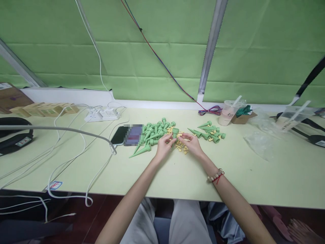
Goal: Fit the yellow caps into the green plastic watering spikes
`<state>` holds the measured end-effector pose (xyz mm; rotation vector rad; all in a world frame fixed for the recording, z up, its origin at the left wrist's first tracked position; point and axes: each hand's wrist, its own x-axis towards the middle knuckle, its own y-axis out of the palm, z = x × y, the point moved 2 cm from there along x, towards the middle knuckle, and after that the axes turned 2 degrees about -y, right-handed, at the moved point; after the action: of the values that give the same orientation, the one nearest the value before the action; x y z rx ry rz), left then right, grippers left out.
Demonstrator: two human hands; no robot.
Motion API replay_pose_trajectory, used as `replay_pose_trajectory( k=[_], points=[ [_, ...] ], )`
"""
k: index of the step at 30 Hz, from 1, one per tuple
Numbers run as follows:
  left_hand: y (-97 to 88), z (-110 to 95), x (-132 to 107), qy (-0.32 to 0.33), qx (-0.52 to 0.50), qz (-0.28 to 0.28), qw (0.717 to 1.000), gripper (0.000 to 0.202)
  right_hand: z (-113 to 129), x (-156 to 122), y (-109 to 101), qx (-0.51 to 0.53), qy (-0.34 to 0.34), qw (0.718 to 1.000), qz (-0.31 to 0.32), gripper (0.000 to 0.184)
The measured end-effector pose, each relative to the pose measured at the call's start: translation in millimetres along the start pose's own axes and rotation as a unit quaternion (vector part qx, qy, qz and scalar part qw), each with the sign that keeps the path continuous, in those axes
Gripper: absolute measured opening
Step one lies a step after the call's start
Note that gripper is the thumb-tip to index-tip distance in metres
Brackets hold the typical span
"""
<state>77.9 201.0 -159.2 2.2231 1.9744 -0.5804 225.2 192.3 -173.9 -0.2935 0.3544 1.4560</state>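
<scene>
- L hand (164,145) pinches green spike (175,132) at its 1 o'clock.
- R hand (192,142) fingers closed on small yellow part (180,135), at its 10 o'clock, touching spike.

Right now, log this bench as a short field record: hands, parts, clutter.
left hand: holds a green spike part at its fingertips
right hand: fingers at the small yellow pieces
left pile: green spikes, loose, beside a phone
right pile: green spikes, fewer
table: pale green
far edge: power strip, drink cup, clear bags
</scene>
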Motion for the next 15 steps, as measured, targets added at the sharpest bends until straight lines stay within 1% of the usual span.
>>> replay_pose_trajectory(
  k=[9, 11, 15],
  points=[
    [1.4, 4.0, 0.2, 0.008, 0.03, 0.006, 1.0, 0.034, 0.8, 0.8, 0.0, 0.01, 0.006, 1.0, 0.014, 0.039],
    [1.8, 4.7, 0.4, 0.009, 0.034, 0.007, 0.999, 0.032, 0.7, 0.7, 0.5, 0.001, -0.011, 1.0, 0.01, 0.036],
    [2.5, 6.3, 1.1, 0.0, 0.036, 0.005, 0.999, 0.029, 0.9, -0.2, 0.7, -0.048, -0.08, 0.996, 0.006, 0.03]
  ],
)
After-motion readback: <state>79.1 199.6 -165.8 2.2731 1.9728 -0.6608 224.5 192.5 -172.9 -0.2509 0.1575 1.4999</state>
